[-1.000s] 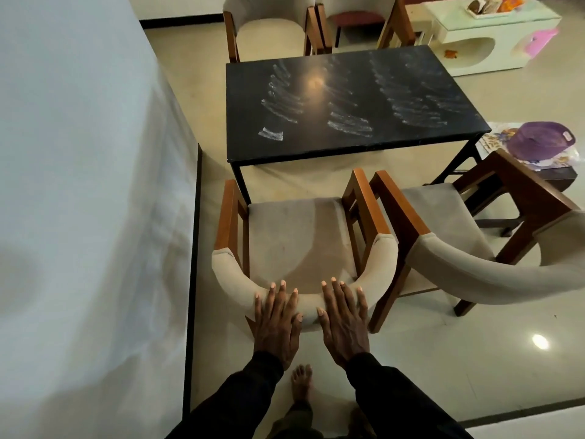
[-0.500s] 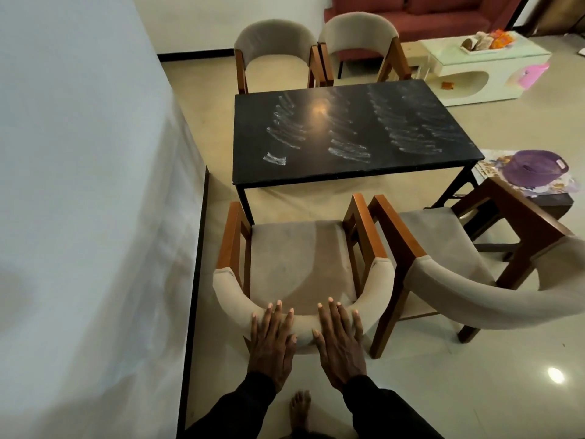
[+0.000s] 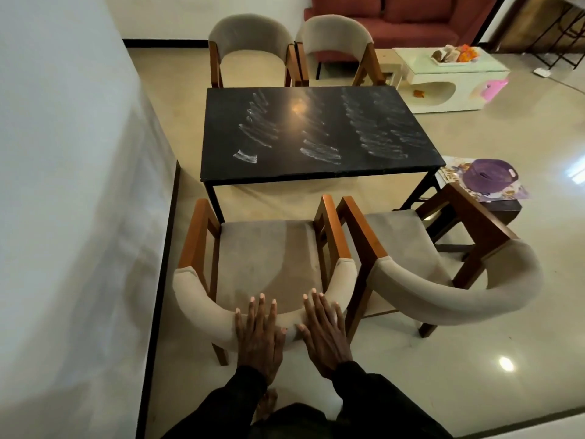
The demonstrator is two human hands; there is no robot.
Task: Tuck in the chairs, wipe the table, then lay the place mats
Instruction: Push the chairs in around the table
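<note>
A black table (image 3: 316, 134) streaked with white smears stands mid-room. The near left chair (image 3: 266, 261), wood arms and beige padded back, sits just short of the table's front edge. My left hand (image 3: 258, 337) and my right hand (image 3: 324, 334) lie flat, fingers spread, on the top of its curved backrest, side by side. The near right chair (image 3: 443, 277) stands angled away from the table. Two far chairs (image 3: 253, 49) (image 3: 335, 42) stand behind the table. Place mats (image 3: 493, 185) lie under a purple cap on a low stool to the right.
A white wall (image 3: 69, 185) runs close along the left of the near left chair. A red sofa (image 3: 399, 23) and a white coffee table (image 3: 449, 80) are at the back right. My bare foot (image 3: 267, 403) shows below the hands.
The near left chair has slid a little toward the table under both hands. My view has tilted up, showing more of the far chairs and the sofa.
</note>
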